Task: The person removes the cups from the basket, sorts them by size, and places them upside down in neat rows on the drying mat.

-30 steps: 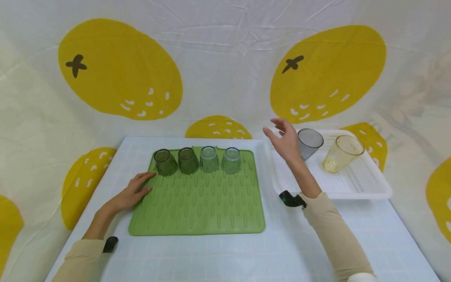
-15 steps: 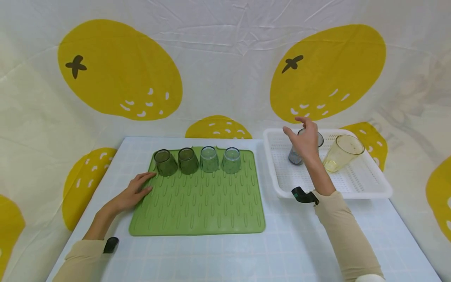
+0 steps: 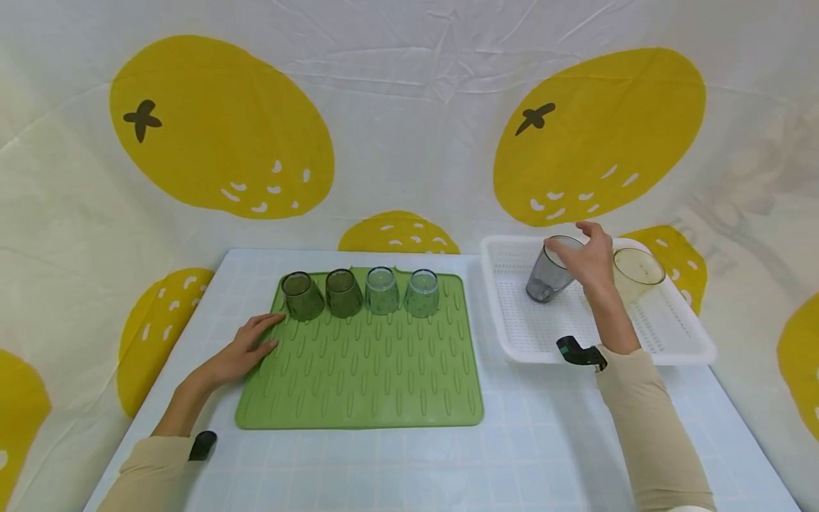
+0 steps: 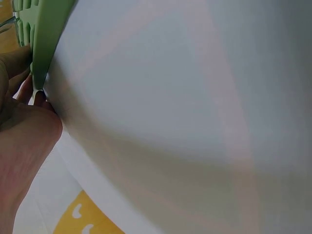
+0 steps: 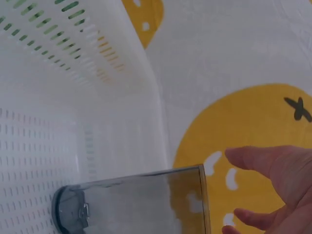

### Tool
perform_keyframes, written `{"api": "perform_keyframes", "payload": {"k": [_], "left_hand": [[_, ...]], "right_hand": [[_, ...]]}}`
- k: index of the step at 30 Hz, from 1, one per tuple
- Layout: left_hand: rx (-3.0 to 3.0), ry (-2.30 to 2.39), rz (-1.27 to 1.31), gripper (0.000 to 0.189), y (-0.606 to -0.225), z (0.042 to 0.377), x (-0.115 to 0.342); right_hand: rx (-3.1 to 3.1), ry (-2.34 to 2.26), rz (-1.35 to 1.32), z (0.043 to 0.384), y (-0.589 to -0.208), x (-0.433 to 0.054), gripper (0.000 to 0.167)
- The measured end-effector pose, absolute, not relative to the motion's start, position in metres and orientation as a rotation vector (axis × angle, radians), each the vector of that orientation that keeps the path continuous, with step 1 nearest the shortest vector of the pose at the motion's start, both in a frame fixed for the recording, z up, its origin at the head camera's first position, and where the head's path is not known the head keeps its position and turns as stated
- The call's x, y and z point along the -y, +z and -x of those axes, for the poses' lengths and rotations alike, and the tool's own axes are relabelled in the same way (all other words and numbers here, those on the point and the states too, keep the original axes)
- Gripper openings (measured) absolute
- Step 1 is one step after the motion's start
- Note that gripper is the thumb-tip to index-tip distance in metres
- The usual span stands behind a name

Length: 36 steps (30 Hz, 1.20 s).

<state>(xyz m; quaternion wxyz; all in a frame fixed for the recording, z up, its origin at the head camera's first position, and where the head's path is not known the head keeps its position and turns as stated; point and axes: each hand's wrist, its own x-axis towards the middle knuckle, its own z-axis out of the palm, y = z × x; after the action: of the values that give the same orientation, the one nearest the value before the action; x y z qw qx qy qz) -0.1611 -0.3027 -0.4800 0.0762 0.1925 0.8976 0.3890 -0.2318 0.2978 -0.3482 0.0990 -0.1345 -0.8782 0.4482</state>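
Observation:
My left hand [image 3: 239, 350] rests at the left edge of a green ridged drying mat [image 3: 377, 377], its fingers extended and touching the edge; the left wrist view shows the fingertips [image 4: 39, 97] right at the mat's side. Over a white perforated basket [image 3: 505, 334], my right hand [image 3: 591, 259] holds nothing, thumb and fingers spread around the rim of a tall grey glass [image 3: 549, 279]. In the right wrist view the fingers [image 5: 248, 157] are apart from that glass [image 5: 136, 204]. A yellow glass [image 3: 640, 269] stands behind the right hand, its lower part mostly hidden by the wrist.
Along the mat's back edge stand two dark green-looking glasses [image 3: 302, 297] and two clear blue-rimmed glasses [image 3: 382, 293], all upside down in a row. The basket sits on the right of the light-blue checked table [image 3: 409, 469]. A fruit-print curtain [image 3: 409, 128] hangs behind.
My right hand has moved right from the basket's left rim, over the grey glass, to its right side. The left hand has stayed at the mat.

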Motion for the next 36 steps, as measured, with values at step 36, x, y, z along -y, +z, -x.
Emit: {"api": "perform_keyframes", "payload": {"k": [36], "left_hand": [[-2.667, 1.195, -0.589, 0.050, -0.480, 0.161, 0.304]], "right_hand": [[2.857, 1.915, 0.324, 0.242, -0.377, -0.346, 0.108]]}}
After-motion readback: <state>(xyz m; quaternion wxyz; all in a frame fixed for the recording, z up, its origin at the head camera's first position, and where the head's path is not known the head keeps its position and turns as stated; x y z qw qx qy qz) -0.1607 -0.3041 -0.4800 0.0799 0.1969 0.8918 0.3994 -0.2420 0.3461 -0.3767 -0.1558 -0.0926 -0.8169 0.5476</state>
